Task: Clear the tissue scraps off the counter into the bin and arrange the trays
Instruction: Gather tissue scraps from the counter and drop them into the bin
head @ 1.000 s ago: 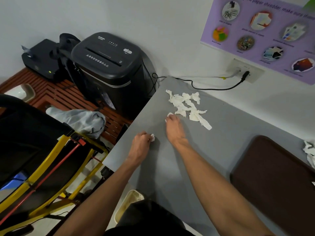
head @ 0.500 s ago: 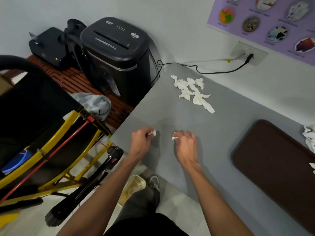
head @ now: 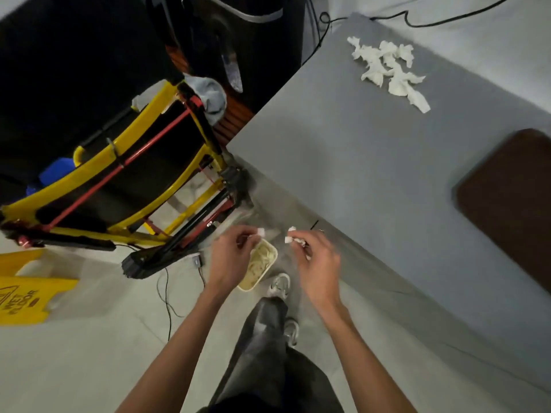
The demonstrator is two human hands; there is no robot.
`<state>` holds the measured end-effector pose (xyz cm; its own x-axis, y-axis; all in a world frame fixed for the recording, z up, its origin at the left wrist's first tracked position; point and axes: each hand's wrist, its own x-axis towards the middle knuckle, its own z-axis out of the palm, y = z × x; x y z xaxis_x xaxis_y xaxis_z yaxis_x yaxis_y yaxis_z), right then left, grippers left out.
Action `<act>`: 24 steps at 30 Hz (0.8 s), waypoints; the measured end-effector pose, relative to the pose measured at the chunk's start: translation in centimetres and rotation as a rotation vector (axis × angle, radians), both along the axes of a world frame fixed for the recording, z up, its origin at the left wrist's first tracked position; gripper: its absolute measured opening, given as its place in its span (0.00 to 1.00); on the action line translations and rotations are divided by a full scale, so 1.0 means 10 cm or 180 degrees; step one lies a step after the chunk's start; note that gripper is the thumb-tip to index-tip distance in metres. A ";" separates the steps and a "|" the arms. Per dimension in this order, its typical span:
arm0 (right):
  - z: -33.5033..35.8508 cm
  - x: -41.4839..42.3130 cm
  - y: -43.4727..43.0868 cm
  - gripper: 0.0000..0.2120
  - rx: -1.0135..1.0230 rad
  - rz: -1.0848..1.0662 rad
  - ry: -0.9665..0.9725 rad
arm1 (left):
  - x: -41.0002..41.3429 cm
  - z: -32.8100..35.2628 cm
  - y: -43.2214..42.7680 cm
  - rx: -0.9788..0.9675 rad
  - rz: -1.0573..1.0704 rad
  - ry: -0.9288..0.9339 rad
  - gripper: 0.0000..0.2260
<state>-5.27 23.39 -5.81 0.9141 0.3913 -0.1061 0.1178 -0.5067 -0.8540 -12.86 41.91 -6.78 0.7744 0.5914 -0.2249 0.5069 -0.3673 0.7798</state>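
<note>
1. The wet-floor sign (head: 26, 290) and the yellow cleaning cart (head: 119, 162) crowd the floor at far left, and a thin cable (head: 167, 293) trails from the cart's foot toward the bin. I'd worry about a step back snagging it.
2. The left hand (head: 229, 257) pinches one small tissue scrap (head: 261, 231) between thumb and fingertips, over the bin's far end. Paper this light could drift on release and land by the cart's foot.
3. The cream bin (head: 269, 271) stands on the floor below the counter edge, between the two hands and partly hidden by the left one, with tissue already inside. Its mouth looks narrow from here, and the shoe (head: 278, 286) sits just beside it, so a shuffle could tip it.
4. The right hand (head: 316, 263) grasps a few scraps (head: 290, 236) in curled fingers, blurred. I read it as right of the bin's mouth, so letting go now would likely miss.
5. On the grey counter (head: 357, 159) the tissue pile (head: 387, 70) lies near the far left corner, well apart from both hands. A careless sweep could push pieces over that edge.
6. The brown tray (head: 507, 198) sits at the right, cut off by the frame and not yet arranged. I can't tell what lies beyond it.
</note>
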 end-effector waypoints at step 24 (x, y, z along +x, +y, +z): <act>-4.77 -0.29 1.16 0.16 -0.2500 0.2456 -0.0263 | -0.69 -4.62 0.63 0.0099 -0.0318 0.1408 0.09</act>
<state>-8.16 34.95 -53.46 0.4692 0.7102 -0.5249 0.6778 -0.6706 -0.3014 -19.79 48.25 -52.98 0.6613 0.5304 -0.5304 0.7499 -0.4511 0.4839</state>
